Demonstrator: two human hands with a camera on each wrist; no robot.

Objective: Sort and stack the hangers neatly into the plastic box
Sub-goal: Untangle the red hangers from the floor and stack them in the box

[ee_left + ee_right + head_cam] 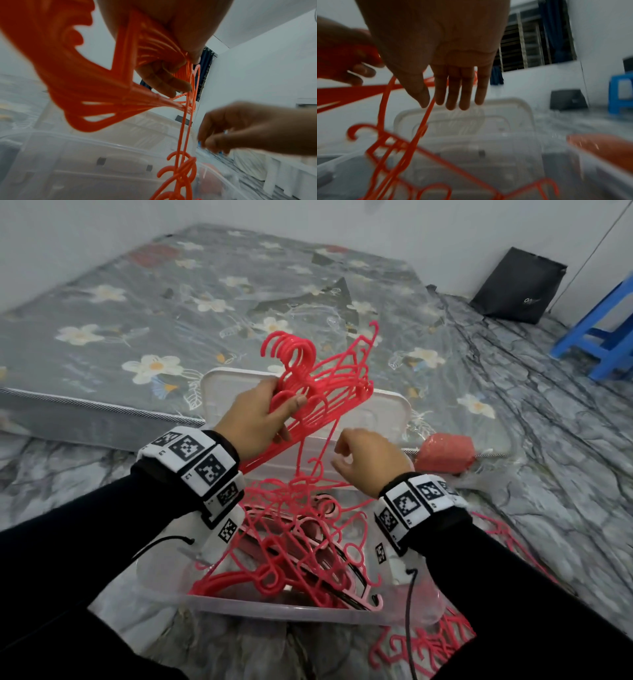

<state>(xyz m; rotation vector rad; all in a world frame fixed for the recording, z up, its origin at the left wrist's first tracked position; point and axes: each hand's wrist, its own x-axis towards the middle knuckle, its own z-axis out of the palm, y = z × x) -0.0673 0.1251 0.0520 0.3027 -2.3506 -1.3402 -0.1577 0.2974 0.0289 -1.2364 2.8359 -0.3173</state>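
Sorting is partway, by my read. Landmark: plastic box.

- Left hand is above the box's far half, fingers and thumb clamped on a gathered bundle of red hangers, hooks lined up and pointing up and away. That bundle is sorted but not yet laid down.
- Inside the box: a loose tangle of hangers, red and paler pink mixed, not stacked. Looks like most of the work is left here.
- One dangling hanger is snagged on the bundle and trails down into the tangle.
- More stray hangers on the floor just outside the box's near right corner.
- Lid leans behind the box's far side.

Right hand is over the box's right part, holding nothing. Fingers read loosely bent from the head view, fairly straight and close together from the wrist view. Thumb tip is right at the dangling hanger's thin bar; actual contact I cannot tell, frame is blurred.

Next, likely: free the snag, then add it to the bundle.
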